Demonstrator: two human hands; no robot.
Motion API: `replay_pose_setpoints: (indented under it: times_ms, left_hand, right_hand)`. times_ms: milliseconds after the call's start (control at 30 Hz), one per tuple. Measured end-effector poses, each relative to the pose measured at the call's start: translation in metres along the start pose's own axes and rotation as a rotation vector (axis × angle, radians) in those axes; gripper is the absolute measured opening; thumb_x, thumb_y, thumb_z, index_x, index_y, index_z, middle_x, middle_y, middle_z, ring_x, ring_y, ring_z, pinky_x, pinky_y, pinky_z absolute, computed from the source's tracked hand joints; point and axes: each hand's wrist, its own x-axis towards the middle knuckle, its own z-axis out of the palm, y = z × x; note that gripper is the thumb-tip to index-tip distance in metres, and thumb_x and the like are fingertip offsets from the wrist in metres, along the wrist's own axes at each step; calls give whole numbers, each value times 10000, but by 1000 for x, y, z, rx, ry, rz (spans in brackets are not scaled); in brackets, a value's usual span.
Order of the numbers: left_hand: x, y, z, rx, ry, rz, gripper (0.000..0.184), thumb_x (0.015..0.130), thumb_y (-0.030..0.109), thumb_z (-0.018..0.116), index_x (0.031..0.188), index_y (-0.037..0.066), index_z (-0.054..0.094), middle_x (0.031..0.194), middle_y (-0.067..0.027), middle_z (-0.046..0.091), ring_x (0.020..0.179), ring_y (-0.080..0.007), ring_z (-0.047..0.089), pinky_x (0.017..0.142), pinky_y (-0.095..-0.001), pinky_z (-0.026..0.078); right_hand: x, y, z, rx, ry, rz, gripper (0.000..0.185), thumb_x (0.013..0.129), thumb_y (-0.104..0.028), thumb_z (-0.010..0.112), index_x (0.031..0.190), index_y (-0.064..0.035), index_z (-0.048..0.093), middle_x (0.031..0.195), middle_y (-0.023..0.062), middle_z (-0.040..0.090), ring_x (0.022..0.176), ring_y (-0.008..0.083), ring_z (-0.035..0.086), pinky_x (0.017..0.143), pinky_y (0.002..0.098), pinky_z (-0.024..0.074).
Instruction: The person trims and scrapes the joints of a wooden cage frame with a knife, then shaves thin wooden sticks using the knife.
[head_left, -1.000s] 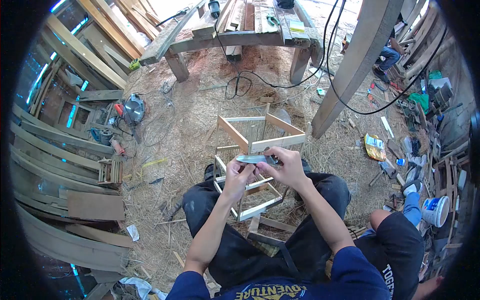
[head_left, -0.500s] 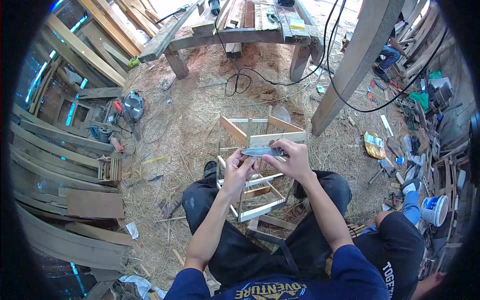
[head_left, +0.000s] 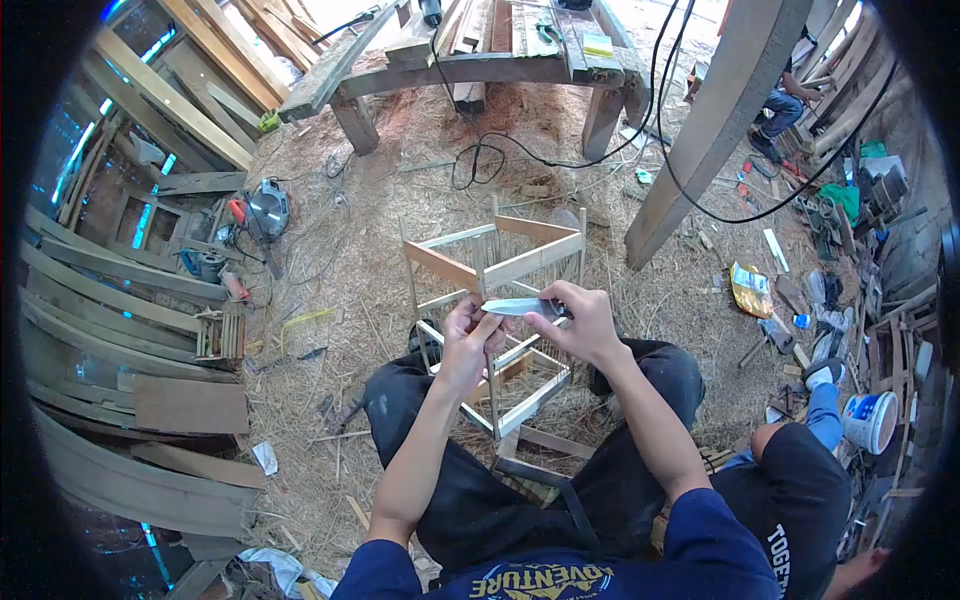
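A wooden frame point(head_left: 532, 258) of thin slats and posts stands between my knees. My right hand point(head_left: 583, 322) is closed on the dark handle of a knife point(head_left: 513, 306), whose blade points left across the near post. My left hand point(head_left: 468, 338) is closed around the top part of that post, just under the blade, with its fingertips close to the blade's tip. Whether the blade's edge touches the wood is hidden by my fingers.
A wooden workbench point(head_left: 470, 77) stands ahead, and a slanted post point(head_left: 700, 150) rises to its right. A circular saw point(head_left: 268, 210) lies at the left. Another person's leg point(head_left: 825, 400) and a white bucket point(head_left: 870, 422) are at the right.
The wooden frame has turned and shifted left, bringing its near post under my hands. My left hand has moved slightly left and down. The knife remains in my right hand.
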Motion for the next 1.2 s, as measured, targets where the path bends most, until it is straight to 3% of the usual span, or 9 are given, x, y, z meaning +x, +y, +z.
replay_pose_setpoints:
  times_ms: [167,433,767,967,1067,1200]
  left_hand:
    - [0,-2,5,27,22,-37,110,1006,94,599,1083,19,577,819,-78,657,553,-24,441,487,-197,307]
    - [-1,0,8,67,0,-70,113,1010,90,571,1085,13,606,818,-54,657,566,-11,457,483,-176,299]
    - [-1,8,11,4,17,-84,142,995,99,587,1108,13,601,748,-31,571,526,-21,379,459,-187,256]
    - [1,8,8,-20,23,-87,122,990,99,587,1087,25,593,738,-21,551,508,-24,357,440,-194,236]
    - [-2,13,6,-83,-4,-89,104,1002,98,585,1068,18,585,756,-29,565,516,-23,355,453,-192,244]
    - [-4,14,5,-16,15,-55,119,1012,124,590,1074,23,573,796,-53,612,533,-31,385,476,-190,288]
  right_hand:
    - [2,-1,8,13,-9,-11,356,809,-369,807,896,-50,676,787,112,702,638,268,696,573,354,536]
    - [2,-1,7,26,7,-17,345,790,-336,832,904,-48,679,770,111,697,623,239,684,565,330,518]
    - [3,3,1,-36,19,-18,332,763,-326,853,857,-57,685,775,79,703,642,224,698,565,319,532]
    - [6,5,-3,-122,68,-31,339,780,-399,823,810,-89,689,742,60,702,606,224,689,535,331,521]
    - [6,23,-10,-112,172,46,307,782,-308,837,873,-50,698,777,87,713,646,197,701,584,311,538]
    - [10,31,-26,-141,246,131,312,783,-296,835,887,-33,702,782,103,716,656,212,709,624,319,552]
